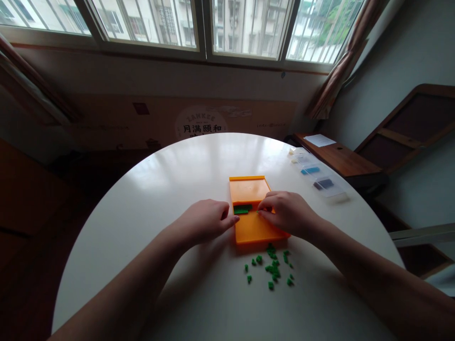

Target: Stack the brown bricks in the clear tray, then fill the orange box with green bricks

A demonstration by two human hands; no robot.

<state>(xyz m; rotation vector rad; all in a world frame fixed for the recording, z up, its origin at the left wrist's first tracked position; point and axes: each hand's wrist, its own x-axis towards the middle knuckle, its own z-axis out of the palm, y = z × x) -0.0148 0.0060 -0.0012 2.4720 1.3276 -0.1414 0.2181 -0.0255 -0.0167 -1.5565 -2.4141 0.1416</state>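
Observation:
An orange tray lies on the white table, with a lighter panel in its far half and a raised ridge across the middle. Just below that ridge, at the left, small green blocks sit in tight rows. My left hand is at the tray's left edge, fingers curled and thumb laid on the rim. Over the tray's right part, my right hand pinches a tiny green block, mostly hidden by the fingertips. Several loose green blocks are scattered on the table in front of the tray.
Clear plastic boxes with blue, dark and pale contents stand along the table's right edge. Beyond it is a wooden desk bearing a white paper. The round white table fills the foreground, below a barred window.

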